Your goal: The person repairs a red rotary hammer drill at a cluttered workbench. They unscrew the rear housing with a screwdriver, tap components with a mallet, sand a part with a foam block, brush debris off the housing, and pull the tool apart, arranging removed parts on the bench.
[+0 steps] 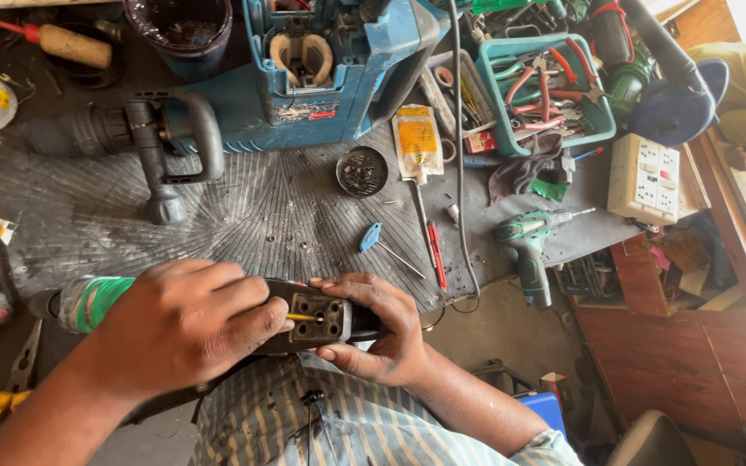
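While our right hand [377, 332] clamps the black tool housing [321, 319] at the bench edge, steadying its recessed screw holes upward, our left hand [179, 324] wraps a green-handled screwdriver [97, 300], its tip in one hole. Beyond, on the scored dark bench mat [243, 216], lie a blue demolition hammer [304, 86], a green cordless drill [524, 237], and a teal tray [494, 95] of pliers, a cluttered workshop.

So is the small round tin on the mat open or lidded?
Open: the round tin has no lid on, and small dark bits show inside it from above.
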Demonstrator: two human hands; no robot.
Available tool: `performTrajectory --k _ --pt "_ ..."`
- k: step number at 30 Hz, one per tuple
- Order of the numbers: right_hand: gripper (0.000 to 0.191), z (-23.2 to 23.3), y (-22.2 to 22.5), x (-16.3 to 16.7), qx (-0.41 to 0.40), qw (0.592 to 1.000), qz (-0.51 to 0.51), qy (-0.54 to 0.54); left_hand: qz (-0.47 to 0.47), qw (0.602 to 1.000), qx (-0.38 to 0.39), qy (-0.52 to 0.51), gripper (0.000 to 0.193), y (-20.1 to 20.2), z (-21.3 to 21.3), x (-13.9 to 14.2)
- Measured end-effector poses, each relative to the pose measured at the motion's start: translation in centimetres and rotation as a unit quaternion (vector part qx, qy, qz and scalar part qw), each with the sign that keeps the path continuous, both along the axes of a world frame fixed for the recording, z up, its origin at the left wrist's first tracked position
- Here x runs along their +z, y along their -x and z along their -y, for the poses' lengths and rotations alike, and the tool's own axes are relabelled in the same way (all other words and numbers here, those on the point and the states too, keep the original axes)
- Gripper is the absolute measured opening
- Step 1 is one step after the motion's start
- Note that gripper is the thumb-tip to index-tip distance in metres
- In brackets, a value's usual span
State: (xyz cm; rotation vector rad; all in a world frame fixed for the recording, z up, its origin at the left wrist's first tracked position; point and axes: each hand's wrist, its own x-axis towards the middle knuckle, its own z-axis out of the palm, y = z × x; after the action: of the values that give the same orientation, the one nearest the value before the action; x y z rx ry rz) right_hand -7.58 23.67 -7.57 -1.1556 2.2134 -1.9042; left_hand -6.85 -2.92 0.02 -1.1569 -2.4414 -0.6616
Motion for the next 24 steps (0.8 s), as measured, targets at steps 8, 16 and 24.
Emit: performTrajectory --k 8,16,24 --pt "0.062 0.6 -0.2 -0.1 -0.022 1.000 -0.020 -0.008 0.058 0.994 0.010 -0.089 0.025 0.2 0.2 -2.3" --pt "0.062 1.0 -0.3 -0.1 -0.023 0.999 -0.026 0.002 0.093 0.987 0.022 -0.129 0.025 -0.1 0.3 -3.3" --pt "0.068 0.7 -0.6 0.7 -0.017 0.999 -0.002 -0.029 0.041 0.999 0.022 -0.014 0.025 -0.4 0.9 -1.4"
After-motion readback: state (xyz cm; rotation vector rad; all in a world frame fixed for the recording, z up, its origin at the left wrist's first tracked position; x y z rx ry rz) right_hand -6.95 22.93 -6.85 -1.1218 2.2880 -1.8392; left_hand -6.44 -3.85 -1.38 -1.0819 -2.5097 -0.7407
